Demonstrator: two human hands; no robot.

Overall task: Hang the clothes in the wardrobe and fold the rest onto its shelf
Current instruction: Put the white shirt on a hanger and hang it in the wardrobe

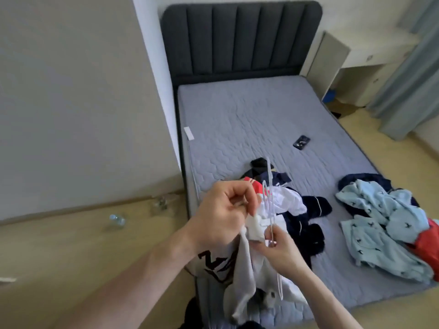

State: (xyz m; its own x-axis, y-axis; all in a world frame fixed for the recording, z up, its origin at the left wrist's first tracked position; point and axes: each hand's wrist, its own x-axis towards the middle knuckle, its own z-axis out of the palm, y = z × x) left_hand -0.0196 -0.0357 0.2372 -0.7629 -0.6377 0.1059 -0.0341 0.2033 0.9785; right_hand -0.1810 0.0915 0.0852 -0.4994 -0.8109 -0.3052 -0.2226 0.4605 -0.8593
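Observation:
My left hand (223,214) grips the top of a white and grey garment (244,276) with dark lettering, which hangs down over the bed's near edge. My right hand (282,252) pinches a thin white wire hanger (270,205) that stands almost edge-on against the garment's top. Behind my hands a heap of dark navy, white and red clothes (301,210) lies on the grey quilted mattress (249,115). To the right lies a second heap of light blue patterned clothes (384,226) with a red piece (427,248) at the frame's edge.
A dark phone (301,142) lies on the mattress mid-right. The bed has a dark padded headboard (240,36). A plastic bottle (117,219) and glass items (161,203) stand on the wooden floor by the left wall. A desk (370,58) and curtain (411,74) are at right.

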